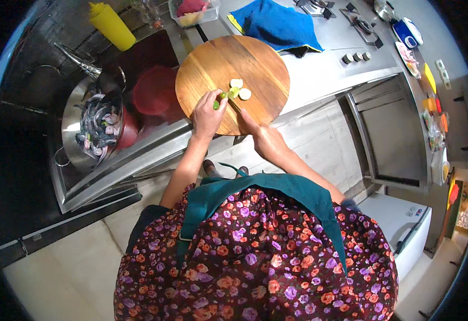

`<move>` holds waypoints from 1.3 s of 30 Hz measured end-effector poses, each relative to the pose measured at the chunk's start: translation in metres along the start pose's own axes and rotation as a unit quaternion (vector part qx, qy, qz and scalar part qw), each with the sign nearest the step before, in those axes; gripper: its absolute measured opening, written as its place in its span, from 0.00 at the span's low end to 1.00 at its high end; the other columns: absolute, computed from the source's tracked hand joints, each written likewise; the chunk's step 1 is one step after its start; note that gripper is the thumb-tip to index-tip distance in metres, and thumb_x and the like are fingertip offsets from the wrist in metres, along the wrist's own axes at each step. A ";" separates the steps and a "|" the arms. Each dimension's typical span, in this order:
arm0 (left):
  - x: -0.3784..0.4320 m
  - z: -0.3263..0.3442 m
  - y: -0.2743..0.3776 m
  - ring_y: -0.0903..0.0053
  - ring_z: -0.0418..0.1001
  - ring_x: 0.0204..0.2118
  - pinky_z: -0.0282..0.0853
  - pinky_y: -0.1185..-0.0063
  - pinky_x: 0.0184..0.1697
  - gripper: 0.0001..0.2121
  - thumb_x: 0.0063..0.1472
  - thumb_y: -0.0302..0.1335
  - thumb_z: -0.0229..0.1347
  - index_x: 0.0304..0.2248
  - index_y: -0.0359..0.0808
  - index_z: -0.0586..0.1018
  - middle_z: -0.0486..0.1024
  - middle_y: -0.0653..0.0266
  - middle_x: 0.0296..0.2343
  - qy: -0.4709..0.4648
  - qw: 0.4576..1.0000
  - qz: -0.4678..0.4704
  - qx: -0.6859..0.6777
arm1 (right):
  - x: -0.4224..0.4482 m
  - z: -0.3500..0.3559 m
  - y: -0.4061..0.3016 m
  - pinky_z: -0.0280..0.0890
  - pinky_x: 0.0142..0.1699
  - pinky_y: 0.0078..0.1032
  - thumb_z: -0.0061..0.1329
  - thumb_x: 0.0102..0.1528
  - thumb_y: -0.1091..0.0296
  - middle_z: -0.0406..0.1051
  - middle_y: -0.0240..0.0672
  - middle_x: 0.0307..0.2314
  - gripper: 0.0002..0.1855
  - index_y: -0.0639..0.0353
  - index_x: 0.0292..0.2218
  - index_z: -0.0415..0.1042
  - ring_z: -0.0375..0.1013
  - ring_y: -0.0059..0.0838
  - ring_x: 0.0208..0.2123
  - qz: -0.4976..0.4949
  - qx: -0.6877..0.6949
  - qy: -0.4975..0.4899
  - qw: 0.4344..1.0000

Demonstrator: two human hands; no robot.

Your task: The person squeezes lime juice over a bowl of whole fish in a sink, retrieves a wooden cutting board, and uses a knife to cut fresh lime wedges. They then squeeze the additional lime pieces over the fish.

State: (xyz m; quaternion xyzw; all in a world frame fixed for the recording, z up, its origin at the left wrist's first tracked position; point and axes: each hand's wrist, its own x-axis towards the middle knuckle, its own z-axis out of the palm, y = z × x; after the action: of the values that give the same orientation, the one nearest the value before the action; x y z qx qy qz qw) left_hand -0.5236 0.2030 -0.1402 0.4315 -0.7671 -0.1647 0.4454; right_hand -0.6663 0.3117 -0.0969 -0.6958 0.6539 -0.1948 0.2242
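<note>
A round wooden cutting board (202, 60) lies before me on the counter. At its lower left, my left hand (208, 110) holds down a piece of lime (223, 95) with its fingertips; another green bit of lime (216, 105) shows beneath the fingers. My right hand (264, 136) grips a knife (235, 105), index finger stretched along it, its blade beside the held lime. Touching or close to the knife tip is a pale green lime piece (233, 92). Cut lime pieces (237, 83) with pale faces lie just beyond. The knife's handle is hidden in my right hand.
Left of the board stand a large metal pot (71, 124) holding fish and sliced onion, and a red bowl (151, 90). A yellow squeeze bottle (113, 28) and a clear plastic container (214, 14) are behind. A blue cloth (274, 24) lies near the gas stove (354, 60).
</note>
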 end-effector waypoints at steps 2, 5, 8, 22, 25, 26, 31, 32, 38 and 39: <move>0.000 0.001 -0.003 0.66 0.70 0.28 0.65 0.76 0.30 0.09 0.46 0.24 0.54 0.29 0.34 0.70 0.70 0.59 0.24 0.003 1.000 -0.003 -0.011 | -0.009 0.007 0.011 0.62 0.28 0.40 0.35 0.46 0.80 0.66 0.56 0.21 0.29 0.55 0.51 0.52 0.67 0.52 0.23 -0.007 0.004 0.012 1.000; 0.001 0.001 -0.005 0.66 0.70 0.28 0.66 0.76 0.30 0.09 0.46 0.23 0.54 0.30 0.34 0.70 0.71 0.59 0.25 0.001 1.000 0.010 -0.014 | 0.001 0.000 0.012 0.63 0.31 0.35 0.35 0.47 0.79 0.67 0.56 0.23 0.26 0.50 0.49 0.58 0.69 0.49 0.25 0.013 0.005 0.006 1.000; 0.003 -0.002 -0.003 0.70 0.71 0.27 0.66 0.77 0.29 0.08 0.48 0.23 0.53 0.30 0.33 0.70 0.71 0.59 0.25 0.009 0.998 -0.046 -0.037 | 0.015 -0.027 0.024 0.63 0.33 0.31 0.38 0.48 0.75 0.68 0.54 0.24 0.23 0.50 0.48 0.60 0.70 0.44 0.27 -0.003 0.112 -0.026 0.993; 0.028 -0.018 0.011 0.85 0.65 0.16 0.60 0.89 0.15 0.11 0.48 0.25 0.53 0.33 0.39 0.70 0.69 0.66 0.22 -0.197 0.808 -0.396 -0.390 | 0.095 -0.031 0.082 0.60 0.37 0.31 0.46 0.42 0.70 0.64 0.40 0.28 0.18 0.50 0.39 0.69 0.64 0.38 0.33 -0.125 -0.224 0.224 0.940; 0.019 -0.009 0.018 0.88 0.62 0.16 0.58 0.88 0.15 0.09 0.48 0.25 0.54 0.32 0.38 0.71 0.68 0.72 0.19 -0.195 0.883 -0.285 -0.319 | 0.096 -0.020 0.072 0.58 0.39 0.32 0.48 0.40 0.70 0.64 0.41 0.28 0.15 0.55 0.34 0.70 0.64 0.39 0.33 -0.174 -0.111 0.167 0.964; 0.017 -0.008 0.018 0.88 0.62 0.16 0.58 0.88 0.15 0.09 0.48 0.25 0.54 0.32 0.38 0.71 0.68 0.72 0.19 -0.186 0.884 -0.290 -0.315 | 0.095 -0.017 0.067 0.58 0.39 0.32 0.48 0.40 0.70 0.64 0.41 0.28 0.15 0.55 0.34 0.70 0.64 0.39 0.33 -0.183 -0.106 0.162 0.964; 0.009 0.007 0.002 0.86 0.64 0.17 0.60 0.88 0.15 0.12 0.49 0.30 0.55 0.35 0.39 0.73 0.68 0.71 0.19 -0.187 0.925 -0.250 -0.218 | 0.092 -0.001 0.061 0.59 0.38 0.33 0.50 0.36 0.72 0.64 0.43 0.29 0.14 0.61 0.31 0.69 0.63 0.43 0.35 -0.126 -0.029 0.113 0.985; 0.011 0.009 0.004 0.82 0.67 0.19 0.63 0.83 0.18 0.14 0.48 0.32 0.55 0.36 0.37 0.73 0.70 0.66 0.21 -0.202 0.928 -0.242 -0.197 | 0.090 -0.001 0.063 0.59 0.38 0.33 0.50 0.37 0.72 0.64 0.43 0.29 0.14 0.62 0.30 0.67 0.63 0.44 0.35 -0.114 0.002 0.118 0.986; 0.014 0.003 0.009 0.76 0.68 0.18 0.64 0.76 0.24 0.16 0.48 0.38 0.55 0.33 0.35 0.75 0.70 0.54 0.19 -0.150 0.968 -0.154 -0.130 | 0.088 -0.007 0.045 0.58 0.25 0.27 0.48 0.45 0.74 0.61 0.38 0.15 0.07 0.63 0.26 0.63 0.61 0.31 0.17 -0.092 0.088 0.157 0.979; 0.022 -0.004 0.012 0.77 0.67 0.17 0.64 0.78 0.22 0.17 0.49 0.40 0.54 0.33 0.35 0.75 0.69 0.59 0.16 -0.206 0.940 -0.210 -0.173 | 0.087 -0.016 0.024 0.58 0.25 0.26 0.48 0.45 0.75 0.61 0.37 0.15 0.06 0.63 0.27 0.64 0.61 0.30 0.17 -0.090 0.106 0.165 0.976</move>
State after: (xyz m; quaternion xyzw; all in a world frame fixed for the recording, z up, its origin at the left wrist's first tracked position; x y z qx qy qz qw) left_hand -0.5317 0.1931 -0.1186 0.4560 -0.6937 -0.4698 0.3002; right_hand -0.6889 0.2230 -0.0997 -0.6820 0.5923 -0.3951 0.1673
